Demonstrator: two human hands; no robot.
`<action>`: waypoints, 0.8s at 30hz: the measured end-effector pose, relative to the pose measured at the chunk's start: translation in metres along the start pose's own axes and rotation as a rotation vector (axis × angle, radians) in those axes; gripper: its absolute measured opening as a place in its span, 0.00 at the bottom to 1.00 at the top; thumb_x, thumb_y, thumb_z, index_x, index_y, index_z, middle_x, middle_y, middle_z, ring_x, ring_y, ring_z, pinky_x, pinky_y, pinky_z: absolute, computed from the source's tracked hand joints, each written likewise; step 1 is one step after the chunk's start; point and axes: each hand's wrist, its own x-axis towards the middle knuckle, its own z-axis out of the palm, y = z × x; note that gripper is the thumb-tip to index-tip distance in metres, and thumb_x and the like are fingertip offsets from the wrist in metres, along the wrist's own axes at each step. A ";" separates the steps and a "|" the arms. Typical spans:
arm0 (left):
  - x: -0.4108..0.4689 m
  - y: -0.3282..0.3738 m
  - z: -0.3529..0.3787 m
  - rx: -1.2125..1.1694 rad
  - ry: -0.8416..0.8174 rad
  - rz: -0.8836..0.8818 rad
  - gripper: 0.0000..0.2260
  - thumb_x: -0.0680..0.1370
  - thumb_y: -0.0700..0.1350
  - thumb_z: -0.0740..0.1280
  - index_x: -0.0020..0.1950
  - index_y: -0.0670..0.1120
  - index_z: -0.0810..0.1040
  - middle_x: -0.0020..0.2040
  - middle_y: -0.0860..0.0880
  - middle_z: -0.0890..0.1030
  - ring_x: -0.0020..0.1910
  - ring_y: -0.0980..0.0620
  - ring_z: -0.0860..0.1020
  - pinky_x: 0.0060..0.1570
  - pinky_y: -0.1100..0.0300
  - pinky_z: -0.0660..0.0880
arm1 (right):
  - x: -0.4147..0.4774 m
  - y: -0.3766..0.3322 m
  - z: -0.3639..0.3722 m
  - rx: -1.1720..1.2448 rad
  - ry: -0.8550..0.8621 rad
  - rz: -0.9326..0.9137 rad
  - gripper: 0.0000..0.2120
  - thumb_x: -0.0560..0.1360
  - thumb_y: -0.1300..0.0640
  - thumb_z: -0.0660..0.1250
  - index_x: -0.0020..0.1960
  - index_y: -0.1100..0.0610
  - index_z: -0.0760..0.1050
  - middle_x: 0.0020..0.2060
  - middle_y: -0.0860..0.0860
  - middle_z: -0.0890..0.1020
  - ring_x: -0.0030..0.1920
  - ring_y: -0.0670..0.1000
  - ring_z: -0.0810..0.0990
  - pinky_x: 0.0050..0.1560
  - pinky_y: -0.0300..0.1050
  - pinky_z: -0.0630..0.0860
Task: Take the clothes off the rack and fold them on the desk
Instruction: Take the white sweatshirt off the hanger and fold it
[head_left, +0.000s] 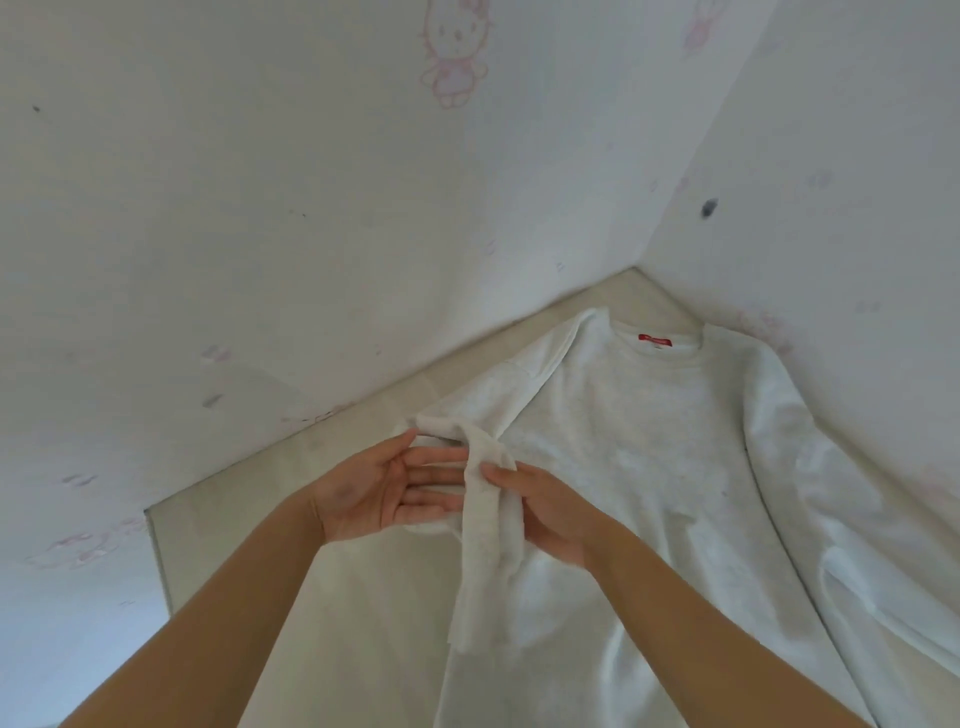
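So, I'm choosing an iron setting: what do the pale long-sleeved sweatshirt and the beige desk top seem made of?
The pale long-sleeved sweatshirt: likely cotton-blend knit, matte, faintly heathered, fuzzy sleeve underside, soft folds. The beige desk top: probably laminate or coated board, smooth, slight sheen; cannot be sure.

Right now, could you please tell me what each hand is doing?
Left hand: open, fingers straight against the sleeve.
Right hand: pinching the sleeve.
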 end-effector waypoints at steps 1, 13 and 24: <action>0.007 0.004 0.002 0.012 0.043 0.022 0.26 0.81 0.58 0.51 0.65 0.43 0.78 0.66 0.38 0.75 0.58 0.42 0.80 0.53 0.54 0.80 | -0.012 -0.009 -0.012 0.022 0.047 0.001 0.21 0.79 0.51 0.64 0.69 0.58 0.71 0.63 0.57 0.79 0.64 0.56 0.77 0.69 0.57 0.69; 0.129 0.026 0.049 0.604 0.516 0.173 0.08 0.80 0.43 0.64 0.56 0.44 0.79 0.54 0.44 0.82 0.49 0.47 0.80 0.51 0.56 0.75 | -0.122 -0.077 -0.241 -0.636 0.869 0.110 0.21 0.79 0.43 0.61 0.66 0.54 0.73 0.55 0.49 0.77 0.51 0.50 0.76 0.50 0.42 0.70; 0.233 0.054 0.051 1.824 0.434 0.441 0.21 0.75 0.31 0.57 0.52 0.55 0.79 0.54 0.52 0.78 0.54 0.49 0.76 0.56 0.55 0.72 | -0.108 0.007 -0.306 -1.112 0.909 0.232 0.18 0.79 0.51 0.60 0.69 0.50 0.69 0.61 0.51 0.77 0.58 0.54 0.76 0.54 0.45 0.70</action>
